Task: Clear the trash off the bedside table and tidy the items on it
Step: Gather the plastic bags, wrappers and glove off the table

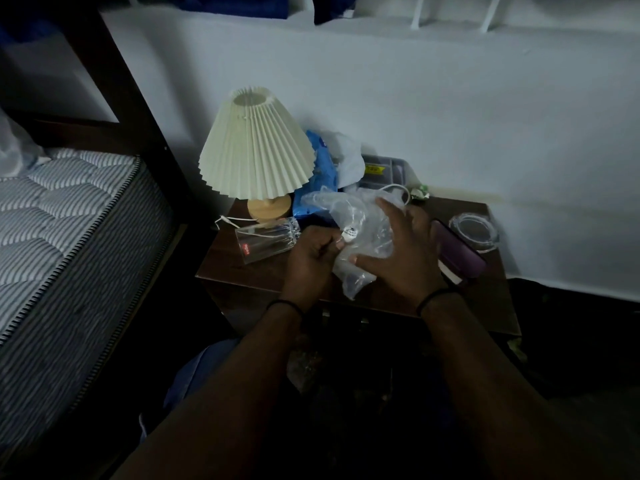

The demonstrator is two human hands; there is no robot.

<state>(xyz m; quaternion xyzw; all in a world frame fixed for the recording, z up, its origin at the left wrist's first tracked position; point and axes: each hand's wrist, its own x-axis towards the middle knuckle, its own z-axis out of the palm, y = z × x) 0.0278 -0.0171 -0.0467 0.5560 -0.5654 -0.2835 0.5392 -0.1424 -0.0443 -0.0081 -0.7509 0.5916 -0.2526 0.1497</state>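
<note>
Gathering trash is the step in hand: the left hand [311, 251] pinches a clear bag [360, 237] over the table [242, 268], right hand [401, 251] spread against it (next, probably, bunching and lifting it away).

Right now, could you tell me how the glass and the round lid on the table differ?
The glass lies tipped on its side near the lamp; the lid sits flat at the table's far right. The glass is tall with a red label; the lid is low and plain. Both are clear.
</note>
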